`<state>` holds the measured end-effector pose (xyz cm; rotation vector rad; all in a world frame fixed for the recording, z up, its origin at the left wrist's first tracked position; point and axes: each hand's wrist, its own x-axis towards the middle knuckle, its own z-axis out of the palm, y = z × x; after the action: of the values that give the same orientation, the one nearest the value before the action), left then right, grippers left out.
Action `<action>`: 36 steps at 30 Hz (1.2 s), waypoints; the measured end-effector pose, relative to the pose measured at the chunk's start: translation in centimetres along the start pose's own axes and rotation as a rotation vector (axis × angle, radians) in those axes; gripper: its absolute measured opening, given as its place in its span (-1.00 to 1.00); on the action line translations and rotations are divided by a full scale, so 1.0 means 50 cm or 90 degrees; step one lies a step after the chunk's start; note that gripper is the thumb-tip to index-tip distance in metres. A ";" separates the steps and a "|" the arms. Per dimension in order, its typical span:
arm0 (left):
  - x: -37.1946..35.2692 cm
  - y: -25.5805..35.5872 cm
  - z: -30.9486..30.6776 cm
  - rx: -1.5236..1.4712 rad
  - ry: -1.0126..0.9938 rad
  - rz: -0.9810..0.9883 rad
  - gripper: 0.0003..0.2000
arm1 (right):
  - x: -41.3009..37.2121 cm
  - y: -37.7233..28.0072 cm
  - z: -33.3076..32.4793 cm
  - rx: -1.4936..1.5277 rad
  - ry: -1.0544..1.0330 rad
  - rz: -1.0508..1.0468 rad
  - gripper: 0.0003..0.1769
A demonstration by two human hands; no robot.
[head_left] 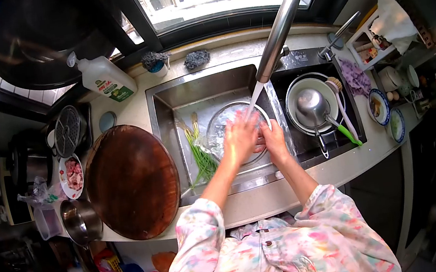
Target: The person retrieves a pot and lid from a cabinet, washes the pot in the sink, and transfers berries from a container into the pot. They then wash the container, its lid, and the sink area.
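Water runs from the tilted steel faucet (279, 34) onto my hands in the left basin of the steel sink (168, 95). Below them lies a round metal bowl (215, 125) with water in it. My left hand (240, 139) is over the bowl under the stream, its fingertips blurred by splashing water. Close beside it, my right hand (274, 141) is at the bowl's right side, fingers curled inward. Whatever lies between the hands is hidden by water and fingers. Green scallions (198, 152) rest on the basin floor left of the bowl.
The right basin holds stacked pots with a steel ladle (311, 107) and a brush (338, 98). Left of the sink are a round wooden board (133, 183), a plate of raw meat (73, 174), a pan (80, 220) and a white bottle (105, 76). Bowls (378, 106) stand at right.
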<state>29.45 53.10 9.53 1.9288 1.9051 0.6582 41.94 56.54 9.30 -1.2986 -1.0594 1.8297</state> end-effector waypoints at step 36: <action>-0.058 -0.104 0.082 -1.453 0.320 -0.435 -0.44 | -0.015 0.023 0.004 -0.870 -0.173 -0.625 -0.47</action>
<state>27.42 50.68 3.02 -0.3263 0.5621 1.7630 41.92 55.32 8.63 -0.7470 -2.6748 0.3816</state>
